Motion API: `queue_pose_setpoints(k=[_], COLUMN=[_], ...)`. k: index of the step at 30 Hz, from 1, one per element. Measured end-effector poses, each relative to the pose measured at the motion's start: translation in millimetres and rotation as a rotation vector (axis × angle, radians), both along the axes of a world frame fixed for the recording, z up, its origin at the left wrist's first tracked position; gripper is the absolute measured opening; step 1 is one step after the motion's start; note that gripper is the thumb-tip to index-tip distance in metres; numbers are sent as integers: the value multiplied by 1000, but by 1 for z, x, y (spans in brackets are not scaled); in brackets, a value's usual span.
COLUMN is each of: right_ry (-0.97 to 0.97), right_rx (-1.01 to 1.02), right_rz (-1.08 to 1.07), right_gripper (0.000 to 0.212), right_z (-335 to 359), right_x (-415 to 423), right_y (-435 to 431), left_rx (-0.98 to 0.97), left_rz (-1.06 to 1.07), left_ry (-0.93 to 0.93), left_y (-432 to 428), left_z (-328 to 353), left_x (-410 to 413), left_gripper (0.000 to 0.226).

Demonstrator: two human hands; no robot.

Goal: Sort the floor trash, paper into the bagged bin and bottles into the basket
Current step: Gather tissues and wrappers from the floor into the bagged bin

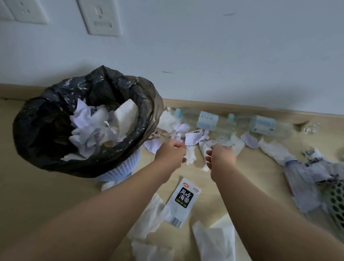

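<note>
Paper scraps point(193, 138) touch left hand point(172, 152) and right hand point(222, 157) beside bagged bin point(42, 124)

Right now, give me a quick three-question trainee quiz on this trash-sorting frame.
1. True or false: both bottles lie inside the basket.
2. The bagged bin holds: A crumpled paper, B bottles, C a shoe.
3. What are the left hand and right hand curled on?
Key: 1 false; 2 A; 3 paper scraps.
</note>
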State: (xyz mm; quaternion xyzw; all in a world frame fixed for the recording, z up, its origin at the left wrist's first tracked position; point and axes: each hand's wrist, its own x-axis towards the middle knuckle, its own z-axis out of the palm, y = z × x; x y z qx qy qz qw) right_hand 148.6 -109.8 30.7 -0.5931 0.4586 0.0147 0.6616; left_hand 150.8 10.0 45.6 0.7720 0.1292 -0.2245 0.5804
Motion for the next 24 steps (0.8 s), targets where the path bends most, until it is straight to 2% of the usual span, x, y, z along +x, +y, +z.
queue_pose_setpoints(k=[5,8,11,13,15,19,24], right_ry=[22,63,139,110,84,54,117], right_rx=[-207,-445,-770,-899,-925,-853,-752], right_rz=[162,381,649,766,837,902,1049], right_gripper=[19,19,37,45,52,57,67], right_z=[-27,-37,-43,-43,-42,-46,-67], right_x=[-7,-4,4,17,34,68,88], right_y=[-16,-17,-18,-18,-15,-4,-15], left_rx=[390,604,731,783,818,825,765], left_rz=[-109,-190,-360,-442,-512,-593,-703], left_ry=[-109,-229,-282,-285,-285,-309,-268], left_y=[13,16,24,29,29,11,-19], left_z=[-37,-55,-70,-77,-83,-87,-92], left_x=[14,28,40,51,62,81,109], left_gripper=[12,28,47,57,62,67,72])
